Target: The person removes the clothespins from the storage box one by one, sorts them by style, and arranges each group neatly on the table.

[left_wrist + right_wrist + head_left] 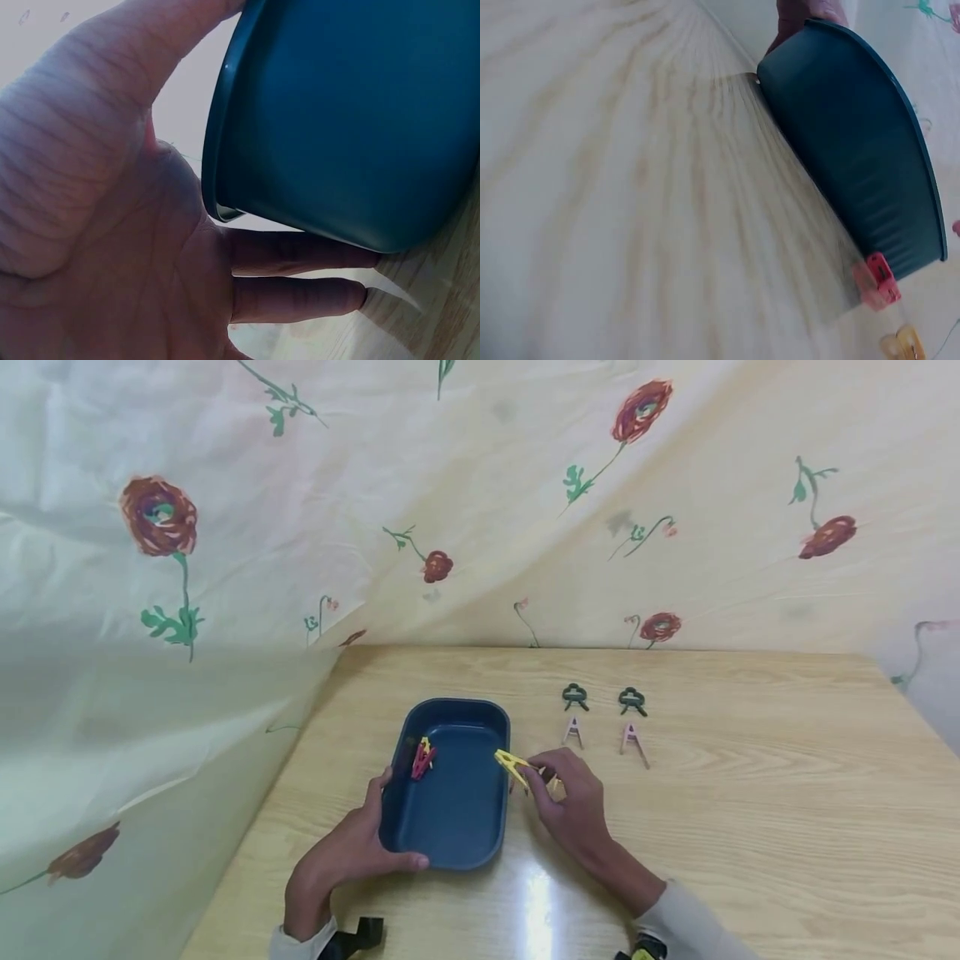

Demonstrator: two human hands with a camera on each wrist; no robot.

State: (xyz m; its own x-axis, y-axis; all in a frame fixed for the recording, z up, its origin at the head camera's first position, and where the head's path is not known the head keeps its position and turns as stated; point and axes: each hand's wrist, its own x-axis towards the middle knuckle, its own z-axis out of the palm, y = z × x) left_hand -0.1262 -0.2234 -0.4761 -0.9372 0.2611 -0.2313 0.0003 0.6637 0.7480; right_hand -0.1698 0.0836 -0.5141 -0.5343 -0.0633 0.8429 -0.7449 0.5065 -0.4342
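Observation:
My left hand (352, 847) holds the near left corner of a dark blue plastic tub (450, 852), its thumb on the near rim and fingers along the left side. Two of those fingers extend beneath the rim in the left wrist view. Inside the tub, at its left wall, lie a red clothespin (420, 763) and a partly covered yellow clothespin (425, 743). Just past the tub's right rim, my right hand (573, 797) pinches another yellow clothespin (512, 762) between thumb and fingers. In the right wrist view that hand and its clothespin are out of sight.
On the table (750, 777), a red clothespin (880, 281) stands beside the tub, with a yellow clothespin (910, 343) near it. Farther right are two pink clothespins (573, 732) and, behind them, two dark green clips (632, 699). A flowered sheet (487, 485) hangs behind.

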